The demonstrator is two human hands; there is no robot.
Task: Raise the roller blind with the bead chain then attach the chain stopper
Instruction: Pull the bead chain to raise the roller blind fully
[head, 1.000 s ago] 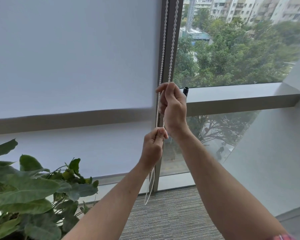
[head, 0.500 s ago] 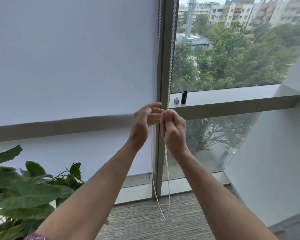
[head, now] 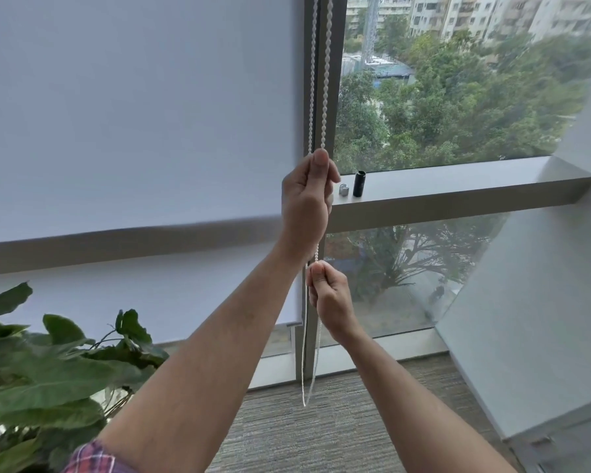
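The bead chain [head: 325, 80] hangs as a white loop along the dark window mullion [head: 336, 97], its two strands running nearly straight up and down from the top of the view to a low bend just above the carpet [head: 321, 431]. Both hands sit on that vertical line, one over the other: the left hand [head: 306, 203] is the upper one, clenched round the right-hand strand with the thumb pressed up along the beads, and the right hand [head: 331, 295] is below it, pinching the same strand between thumb and curled fingers. The pull therefore runs straight down along the chain's long axis, and the left hand, being higher, looks the better placed to take the next downward stroke while the right lets go and reaches up. The roller blind [head: 133, 114] lies to the left of the hands and is far from raised; its bottom bar [head: 284, 320] hangs low, near the floor-level frame. To the right of the left hand, close by on the window ledge [head: 458, 189], stand a small silvery piece [head: 344, 189], possibly the chain stopper, and a black cylinder [head: 359, 183], both untouched. A leafy potted plant [head: 48, 370] fills the lower left.
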